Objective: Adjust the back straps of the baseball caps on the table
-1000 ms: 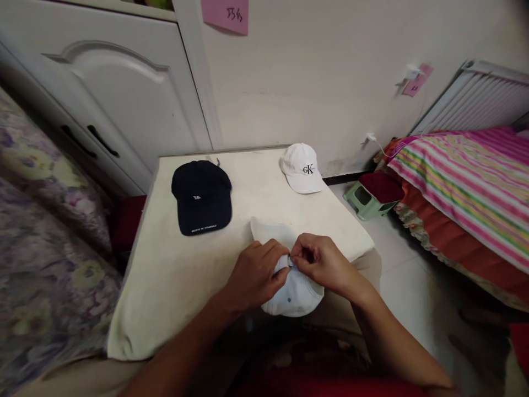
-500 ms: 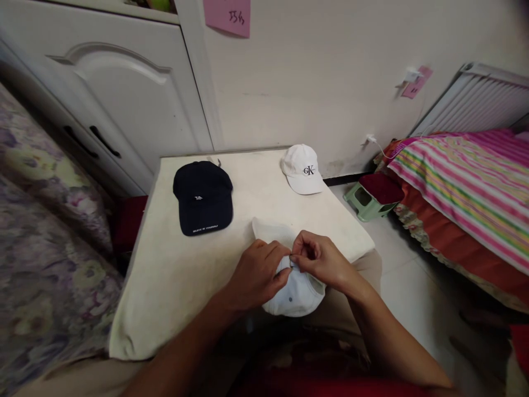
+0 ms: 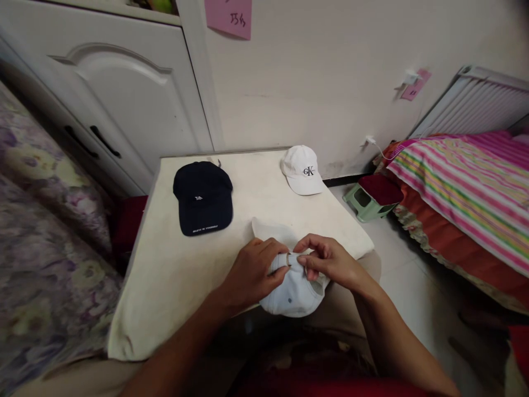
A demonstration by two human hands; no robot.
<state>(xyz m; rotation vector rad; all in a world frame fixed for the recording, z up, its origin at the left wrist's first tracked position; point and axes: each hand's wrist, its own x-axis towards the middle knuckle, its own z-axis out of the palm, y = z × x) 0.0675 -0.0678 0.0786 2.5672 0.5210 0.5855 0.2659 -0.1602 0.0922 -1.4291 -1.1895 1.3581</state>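
A pale blue-white cap (image 3: 291,292) lies at the near edge of the cloth-covered table (image 3: 165,275), brim pointing away from me. My left hand (image 3: 253,272) grips its back strap beside a small metal buckle (image 3: 288,259). My right hand (image 3: 328,263) pinches the strap on the other side of the buckle, fingers curled. A navy cap (image 3: 202,197) rests at the table's far left, and a white cap with a black logo (image 3: 301,169) at the far right corner.
White cupboard doors (image 3: 111,105) stand behind the table on the left. A floral-covered bed (image 3: 45,231) flanks the left side. On the right are a striped bed (image 3: 467,187), a radiator (image 3: 479,102) and a green stool with a red cushion (image 3: 374,196).
My right hand has slid a little to the right along the strap, uncovering the buckle. The left hand keeps its grip, and the cap's crown has shifted slightly.
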